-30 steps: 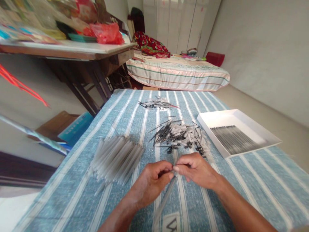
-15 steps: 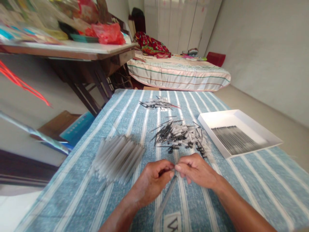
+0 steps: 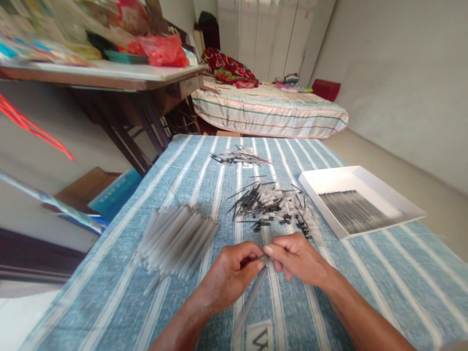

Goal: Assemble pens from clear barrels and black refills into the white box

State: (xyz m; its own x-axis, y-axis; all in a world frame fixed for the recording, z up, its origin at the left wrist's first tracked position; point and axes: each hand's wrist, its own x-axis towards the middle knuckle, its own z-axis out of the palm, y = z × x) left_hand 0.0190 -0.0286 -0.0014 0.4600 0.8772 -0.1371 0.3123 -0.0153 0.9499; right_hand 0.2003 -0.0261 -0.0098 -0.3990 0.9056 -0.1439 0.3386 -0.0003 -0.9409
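Observation:
My left hand (image 3: pixel 239 273) is closed in a pinch round the upper end of a thin, translucent grey pen barrel (image 3: pixel 252 295), which slants down toward the near edge. At that same end my right hand (image 3: pixel 294 257) is closed too, thumb and finger pressed together against the left fingertips. Whatever small part sits between the right fingers is hidden. Just beyond both hands lies a loose pile of small black and whitish pen parts (image 3: pixel 272 202). To the left is a stack of similar translucent barrels (image 3: pixel 179 239), somewhat blurred.
A white open box (image 3: pixel 347 229) at the right holds a row of dark-cored pens (image 3: pixel 353 212). Farther back lies a smaller heap of thin dark pieces (image 3: pixel 241 157). Blue-and-white striped cloth (image 3: pixel 120 273) covers the table. A cluttered desk (image 3: pixel 146 78) and a bed (image 3: pixel 270 109) stand beyond.
Both hands stay at the barrel's end. The right fingers shift very slightly; the camera view moves a little.

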